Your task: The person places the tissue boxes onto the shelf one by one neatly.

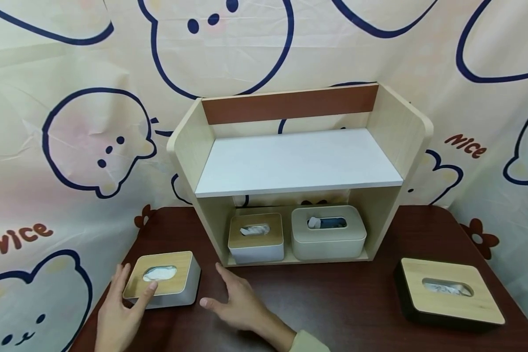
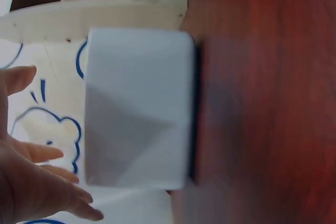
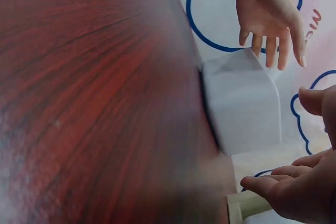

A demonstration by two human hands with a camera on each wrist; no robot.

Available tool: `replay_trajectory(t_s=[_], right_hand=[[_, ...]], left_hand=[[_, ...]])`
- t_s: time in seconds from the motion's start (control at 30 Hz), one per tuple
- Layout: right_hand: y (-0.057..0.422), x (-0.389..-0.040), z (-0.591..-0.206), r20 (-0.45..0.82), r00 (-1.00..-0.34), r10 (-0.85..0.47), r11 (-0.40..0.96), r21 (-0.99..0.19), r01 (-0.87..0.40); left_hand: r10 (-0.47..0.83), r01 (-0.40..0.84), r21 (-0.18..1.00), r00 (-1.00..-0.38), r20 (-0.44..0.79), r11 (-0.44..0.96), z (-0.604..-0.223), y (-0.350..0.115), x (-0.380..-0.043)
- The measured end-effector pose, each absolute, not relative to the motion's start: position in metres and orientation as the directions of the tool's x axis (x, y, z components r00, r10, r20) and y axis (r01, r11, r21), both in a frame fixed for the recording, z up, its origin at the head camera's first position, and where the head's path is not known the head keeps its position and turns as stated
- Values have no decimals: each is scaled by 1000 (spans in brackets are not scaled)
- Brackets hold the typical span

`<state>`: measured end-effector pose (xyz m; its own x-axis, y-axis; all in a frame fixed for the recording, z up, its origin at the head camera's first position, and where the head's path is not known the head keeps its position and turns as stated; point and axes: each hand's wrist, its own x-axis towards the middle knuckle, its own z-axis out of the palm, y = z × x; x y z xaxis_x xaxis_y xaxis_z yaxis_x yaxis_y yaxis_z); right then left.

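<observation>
A tissue box (image 1: 186,280) with a pale wood lid and white sides sits on the dark table at the left. My left hand (image 1: 122,309) is at its left end, fingers spread and the thumb in front of the lid's near edge. To the right of the box, my right hand (image 1: 241,302) is held apart from it, fingers extended and palm toward it. In the left wrist view the box's white side (image 2: 139,108) fills the middle, with the left hand's fingers spread beside it. The right wrist view has the box (image 3: 241,106) between both hands.
A two-tier shelf (image 1: 299,161) stands at the back of the table. Its lower tier holds a smaller wood-lidded tissue box (image 1: 257,249) and a larger pale grey-green one (image 1: 327,247). At the right lies a black tissue box with a wood lid (image 1: 451,305). Printed cloth hangs behind.
</observation>
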<state>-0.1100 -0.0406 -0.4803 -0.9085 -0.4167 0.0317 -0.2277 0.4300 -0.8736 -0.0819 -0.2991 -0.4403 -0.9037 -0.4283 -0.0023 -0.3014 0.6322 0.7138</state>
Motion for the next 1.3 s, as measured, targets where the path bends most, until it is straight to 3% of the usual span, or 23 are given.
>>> replay_trajectory(t_s=[0.23,0.6,0.8,1.3], right_hand=[[-53,-116,-491,10,-901,-433,438,-872,-220],[-75,-122,-490,-28,-846,-532,440,-863,-248],[-80,-125,-491,-12,-821,-571,447,-843,-299],[-64,-119,-498,101,-852,-513,395,-854,-339]], left_hand=[[-457,-417,724,-875,-158,550,-455,-318,-88],[-292,-456,763,-888,-355,458,-464,-334,-90],[-285,-443,777,-894,-345,448,-468,-326,-89],[-281,-371,794,-923,-261,481,-463,-295,-69]])
